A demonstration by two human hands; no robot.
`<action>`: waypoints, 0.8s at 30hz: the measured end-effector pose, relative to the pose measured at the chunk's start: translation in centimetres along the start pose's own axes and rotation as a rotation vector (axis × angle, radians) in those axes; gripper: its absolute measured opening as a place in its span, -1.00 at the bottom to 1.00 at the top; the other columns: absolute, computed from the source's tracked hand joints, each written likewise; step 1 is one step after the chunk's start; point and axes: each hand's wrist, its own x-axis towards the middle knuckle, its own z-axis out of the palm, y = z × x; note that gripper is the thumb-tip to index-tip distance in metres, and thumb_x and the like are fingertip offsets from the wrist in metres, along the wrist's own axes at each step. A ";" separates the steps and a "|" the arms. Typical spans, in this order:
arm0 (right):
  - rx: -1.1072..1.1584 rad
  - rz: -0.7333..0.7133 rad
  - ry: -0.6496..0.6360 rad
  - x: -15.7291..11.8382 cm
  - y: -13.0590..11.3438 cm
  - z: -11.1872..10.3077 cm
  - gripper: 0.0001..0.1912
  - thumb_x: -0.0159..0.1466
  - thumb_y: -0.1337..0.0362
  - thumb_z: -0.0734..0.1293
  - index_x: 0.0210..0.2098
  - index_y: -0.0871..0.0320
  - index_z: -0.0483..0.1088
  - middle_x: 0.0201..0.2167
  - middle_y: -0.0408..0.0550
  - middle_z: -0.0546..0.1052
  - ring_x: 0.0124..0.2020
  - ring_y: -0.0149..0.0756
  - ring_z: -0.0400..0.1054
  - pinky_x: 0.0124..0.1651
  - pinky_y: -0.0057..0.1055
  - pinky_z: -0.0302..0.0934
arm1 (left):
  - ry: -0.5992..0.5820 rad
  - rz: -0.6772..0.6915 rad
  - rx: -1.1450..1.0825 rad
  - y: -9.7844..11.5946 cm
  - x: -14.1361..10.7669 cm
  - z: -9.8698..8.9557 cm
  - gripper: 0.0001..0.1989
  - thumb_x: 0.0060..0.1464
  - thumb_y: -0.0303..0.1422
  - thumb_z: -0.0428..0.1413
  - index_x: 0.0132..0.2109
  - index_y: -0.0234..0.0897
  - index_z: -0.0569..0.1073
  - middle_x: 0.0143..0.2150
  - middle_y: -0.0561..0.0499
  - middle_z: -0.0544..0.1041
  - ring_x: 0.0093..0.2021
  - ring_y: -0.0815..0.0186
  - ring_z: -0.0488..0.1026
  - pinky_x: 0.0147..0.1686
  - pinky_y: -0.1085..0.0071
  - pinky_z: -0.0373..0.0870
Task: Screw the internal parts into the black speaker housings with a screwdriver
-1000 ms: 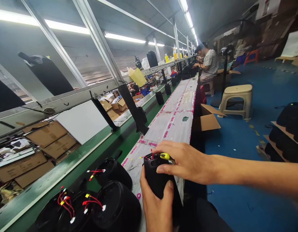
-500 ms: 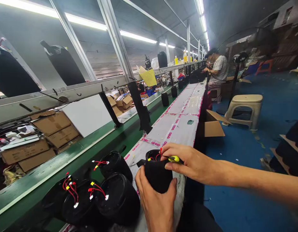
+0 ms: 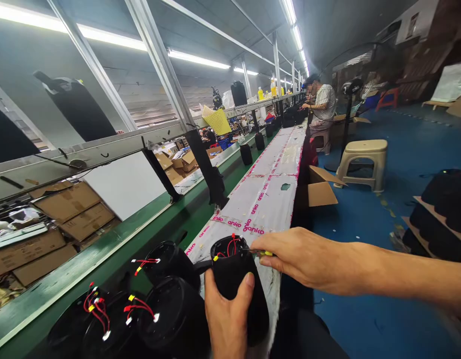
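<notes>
A black fabric-covered cylinder (image 3: 238, 289) leans at the near end of the covered bench, its open end facing up. Red wires (image 3: 233, 245) with red and yellow ends stick out of that opening. Around its near side my left hand (image 3: 229, 314) is wrapped, thumb on the front. My right hand (image 3: 290, 252) is closed on a small tool (image 3: 266, 253) with a yellow-green handle, its dark tip at the cylinder's right rim. More black cylinders (image 3: 172, 309) stand to the left, with red wires and white connectors on top.
A green conveyor (image 3: 140, 227) runs along the left of the bench (image 3: 270, 199), which has pink-printed covering. Metal posts rise beside it. To the right are an open carton (image 3: 322, 193), a beige stool (image 3: 365, 149) and stacked black items (image 3: 445, 204). A person (image 3: 322, 104) sits farther down the line.
The held cylinder is now tilted, showing more of its side and opening. My left hand has shifted lower on it, and the tool has moved to its right rim. The view has turned slightly right.
</notes>
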 end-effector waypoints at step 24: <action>-0.661 -0.268 0.085 0.9 1.7 2.0 -0.75 0.31 0.54 0.19 -0.10 0.14 0.32 -0.43 -0.17 0.40 -0.52 -0.32 0.22 -0.49 -0.29 -0.17 | -0.007 -0.015 0.023 -0.1 0.4 -0.3 -0.36 0.00 -0.02 0.26 0.13 -0.29 0.40 0.05 -0.19 0.56 0.10 -0.07 0.48 0.12 0.03 0.30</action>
